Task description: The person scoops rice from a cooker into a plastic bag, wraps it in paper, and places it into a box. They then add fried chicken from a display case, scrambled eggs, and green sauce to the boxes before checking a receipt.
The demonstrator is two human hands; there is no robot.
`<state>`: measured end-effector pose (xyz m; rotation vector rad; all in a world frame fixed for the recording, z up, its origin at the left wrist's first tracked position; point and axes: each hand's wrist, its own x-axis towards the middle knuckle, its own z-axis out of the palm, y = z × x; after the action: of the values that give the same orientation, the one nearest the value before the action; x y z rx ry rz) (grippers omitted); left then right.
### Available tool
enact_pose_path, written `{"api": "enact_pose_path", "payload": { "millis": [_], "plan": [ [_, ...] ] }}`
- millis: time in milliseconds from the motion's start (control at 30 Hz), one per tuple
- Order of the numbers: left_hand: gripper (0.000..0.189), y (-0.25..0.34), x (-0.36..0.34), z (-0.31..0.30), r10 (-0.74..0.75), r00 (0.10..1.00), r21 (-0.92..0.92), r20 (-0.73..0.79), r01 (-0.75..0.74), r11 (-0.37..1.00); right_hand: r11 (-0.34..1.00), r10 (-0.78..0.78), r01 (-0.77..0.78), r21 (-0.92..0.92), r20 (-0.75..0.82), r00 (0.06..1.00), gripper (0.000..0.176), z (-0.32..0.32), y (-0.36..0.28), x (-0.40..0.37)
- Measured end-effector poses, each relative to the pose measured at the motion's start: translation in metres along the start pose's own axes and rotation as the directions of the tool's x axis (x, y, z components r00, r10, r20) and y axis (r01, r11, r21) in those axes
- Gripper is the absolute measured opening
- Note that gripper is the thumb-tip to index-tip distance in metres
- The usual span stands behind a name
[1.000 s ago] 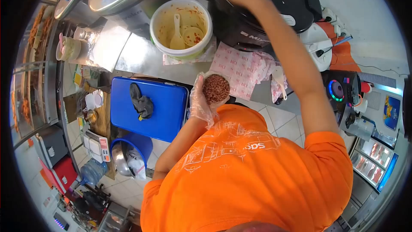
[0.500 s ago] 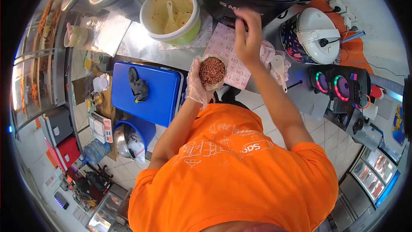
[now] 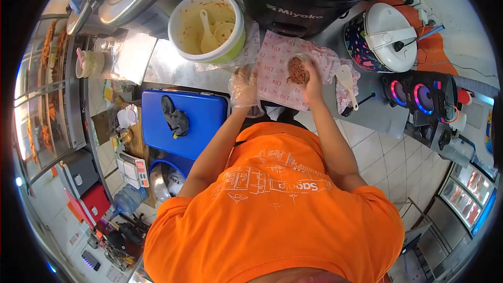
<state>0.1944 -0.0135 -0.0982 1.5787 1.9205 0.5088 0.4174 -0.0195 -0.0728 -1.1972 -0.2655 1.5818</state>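
Observation:
My right hand [image 3: 313,83] is closed around the side of a small bowl of reddish-brown rice [image 3: 298,70]. The bowl is tilted over a sheet of printed wrapping paper [image 3: 276,79], with the rice facing left. In a clear plastic glove, my left hand [image 3: 243,88] lies by the paper's left edge, fingers stretched out and nothing in them. Above it stands a white-and-green tub [image 3: 238,39] holding a pale ladle [image 3: 208,34]. A white rice paddle [image 3: 346,85] rests to the right of the paper.
A black rice cooker [image 3: 293,13] stands behind the paper. At the right are a patterned pot with a white lid [image 3: 390,39] and a lit speaker [image 3: 411,94]. A blue box [image 3: 204,126] with a dark glove [image 3: 175,116] on it sits at the left.
The bowl of rice has passed from my left hand to my right and is now tipped over the paper. My right hand has come down from the rice cooker's front.

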Motion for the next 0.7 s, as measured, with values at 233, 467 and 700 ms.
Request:
{"api": "enact_pose_path", "payload": {
  "millis": [233, 467, 700],
  "plan": [
    [0.037, -0.06, 0.004, 0.009, 0.057, 0.972, -0.144, 0.228, -0.024, 0.989, -0.296, -0.521, 0.338, -0.893, 0.448, 0.727, 0.065, 0.0, 0.054, 0.036],
    [0.029, -0.07, -0.007, 0.009, -0.085, 0.925, -0.161, 0.369, 0.154, 0.975, -0.407, -0.091, 0.372, -0.834, 0.442, 0.892, 0.076, -0.001, 0.048, 0.042],
    [0.03, -0.059, -0.032, -0.006, -0.126, 0.926, -0.143, 0.355, 0.187, 0.972, -0.463, -0.023, 0.413, -0.784, 0.476, 0.879, 0.071, 0.031, 0.034, 0.019]
  ]
}}
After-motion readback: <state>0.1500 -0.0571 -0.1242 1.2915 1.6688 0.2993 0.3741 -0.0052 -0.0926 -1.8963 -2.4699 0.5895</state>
